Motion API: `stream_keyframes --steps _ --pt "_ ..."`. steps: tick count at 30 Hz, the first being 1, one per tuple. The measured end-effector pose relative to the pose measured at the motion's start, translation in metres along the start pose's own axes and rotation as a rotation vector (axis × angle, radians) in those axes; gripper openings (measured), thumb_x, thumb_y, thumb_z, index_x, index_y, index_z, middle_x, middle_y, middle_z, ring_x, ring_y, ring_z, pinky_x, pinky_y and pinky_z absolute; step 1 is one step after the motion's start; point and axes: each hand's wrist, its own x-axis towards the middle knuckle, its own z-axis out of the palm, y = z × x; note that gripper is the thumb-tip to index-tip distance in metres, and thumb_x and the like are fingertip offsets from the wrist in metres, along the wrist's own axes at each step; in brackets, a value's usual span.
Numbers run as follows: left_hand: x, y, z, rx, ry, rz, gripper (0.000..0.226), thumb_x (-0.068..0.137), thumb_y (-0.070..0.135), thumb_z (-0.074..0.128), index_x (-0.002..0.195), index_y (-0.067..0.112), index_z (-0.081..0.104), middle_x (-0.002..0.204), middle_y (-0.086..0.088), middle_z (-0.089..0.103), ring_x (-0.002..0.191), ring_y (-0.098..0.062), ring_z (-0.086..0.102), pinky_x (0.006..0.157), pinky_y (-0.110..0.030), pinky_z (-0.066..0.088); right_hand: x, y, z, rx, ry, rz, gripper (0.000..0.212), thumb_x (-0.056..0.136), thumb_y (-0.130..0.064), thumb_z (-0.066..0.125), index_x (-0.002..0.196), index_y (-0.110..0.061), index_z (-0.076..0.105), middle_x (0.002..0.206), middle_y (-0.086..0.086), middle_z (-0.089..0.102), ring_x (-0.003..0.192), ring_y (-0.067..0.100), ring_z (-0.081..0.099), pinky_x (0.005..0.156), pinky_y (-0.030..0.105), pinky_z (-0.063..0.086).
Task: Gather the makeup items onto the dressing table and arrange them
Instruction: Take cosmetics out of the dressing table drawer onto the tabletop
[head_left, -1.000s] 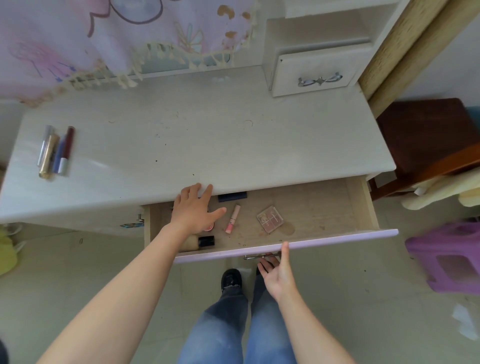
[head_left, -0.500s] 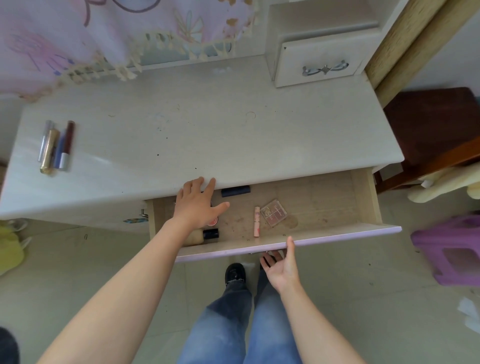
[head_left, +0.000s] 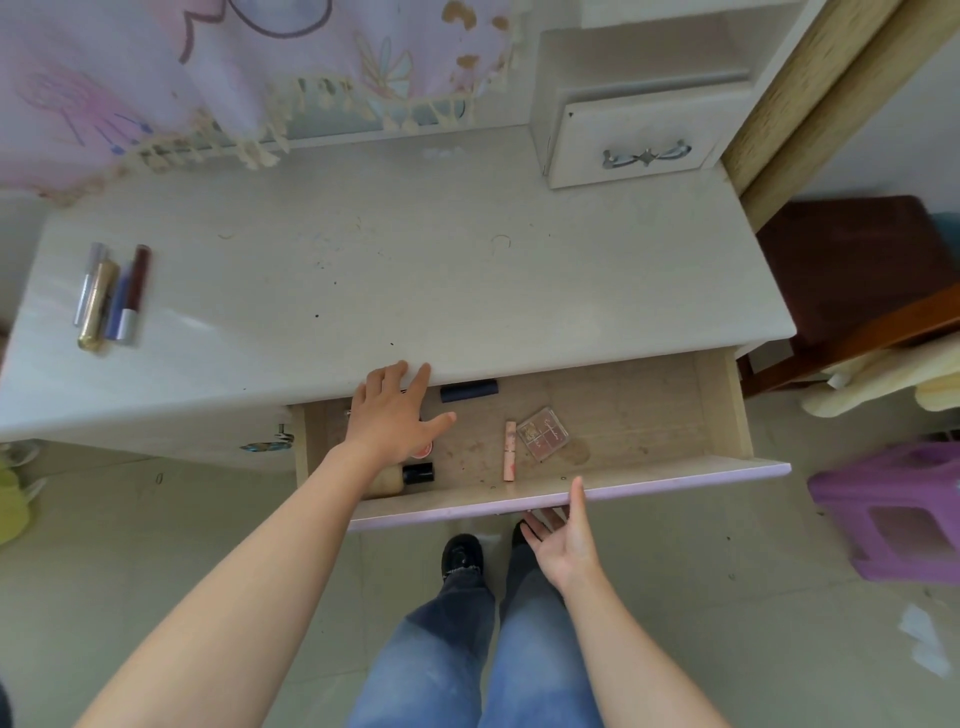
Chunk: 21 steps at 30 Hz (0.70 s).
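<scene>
"Where's everything sitting?"

"The dressing table (head_left: 415, 270) fills most of the view. Its drawer (head_left: 722, 410) is pulled out at five o'clock from the tabletop's middle. Four slim tubes (head_left: 111, 293) lie side by side on top, out at nine o'clock."

"And the arms?"

"Both are stretched forward. The left hand (head_left: 389, 415) hovers palm down over the drawer's left part, fingers spread and straight, gripping nothing, fingertips at the tabletop's edge. The right hand (head_left: 563, 540) is turned palm up below the drawer front, thumb laid against its lilac lip, fingers loose and holding nothing."

"What's in the drawer?"

"A black-capped bottle (head_left: 410, 474) lies front left, under the left wrist. An eyeshadow palette (head_left: 543, 434) sits near the middle, with a dark tube (head_left: 469, 390) at ten o'clock from it at the back. A pink lip tube (head_left: 510, 450) lies just beside the palette at eight o'clock."
</scene>
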Motion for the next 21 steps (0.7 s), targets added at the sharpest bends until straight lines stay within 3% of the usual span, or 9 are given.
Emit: stream_keyframes --steps 3,8,11,14,18,21 --pt "-0.002 -0.001 0.002 0.003 -0.006 0.004 0.072 0.088 0.056 0.037 0.146 0.025 0.007 0.155 -0.007 0.007 0.142 -0.030 0.004 0.115 -0.044 0.012 -0.003 0.001 -0.001 -0.060 0.021 -0.018 0.054 0.086 -0.047 0.051 0.130 -0.016 0.042 0.123 0.010 0.047 0.109 0.028 0.048 0.106 0.042 0.032" --pt "-0.002 -0.003 0.004 -0.025 0.000 0.001 0.072 0.088 0.054 0.039 0.146 0.025 0.009 0.156 -0.006 0.006 0.142 -0.029 0.003 0.115 -0.044 0.012 -0.018 -0.004 0.000 -0.184 0.047 -0.068 0.041 0.089 -0.037 0.053 0.123 -0.015 0.044 0.120 0.009 0.050 0.108 0.028 0.050 0.104 0.045 0.033" --pt "-0.007 -0.002 0.007 -0.175 0.066 0.006 0.062 0.090 0.045 0.044 0.143 0.021 0.024 0.153 -0.007 0.017 0.141 -0.028 0.010 0.113 -0.043 0.017 -0.030 -0.010 0.000 -0.351 0.095 -0.104 0.023 0.089 -0.027 0.056 0.107 -0.013 0.049 0.109 0.008 0.054 0.097 0.026 0.055 0.088 0.038 0.041" --pt "-0.026 -0.005 0.016 -0.413 0.199 0.012 0.046 0.090 0.029 0.050 0.133 0.014 0.044 0.140 -0.009 0.043 0.131 -0.025 0.032 0.106 -0.038 0.030 -0.044 -0.016 -0.001 -0.591 0.123 -0.142 0.010 0.089 -0.017 0.057 0.082 -0.013 0.051 0.085 0.006 0.057 0.070 0.019 0.056 0.065 0.029 0.042" --pt "-0.052 -0.020 0.036 -0.492 0.199 -0.011 0.035 0.091 0.024 0.050 0.124 0.012 0.054 0.128 -0.008 0.054 0.119 -0.023 0.047 0.092 -0.032 0.040 -0.062 -0.023 0.005 -0.914 0.083 -0.300 0.004 0.086 -0.010 0.058 0.089 -0.008 0.056 0.069 0.002 0.055 0.056 0.014 0.050 0.045 0.016 0.036" --pt "-0.063 -0.033 0.046 -0.526 0.171 -0.060 0.032 0.091 0.022 0.049 0.121 0.012 0.055 0.120 -0.006 0.058 0.109 -0.021 0.054 0.083 -0.030 0.042 -0.071 -0.028 0.018 -1.125 0.041 -0.455 0.007 0.083 -0.003 0.058 0.086 -0.009 0.056 0.068 -0.001 0.054 0.060 0.013 0.050 0.046 0.007 0.038"
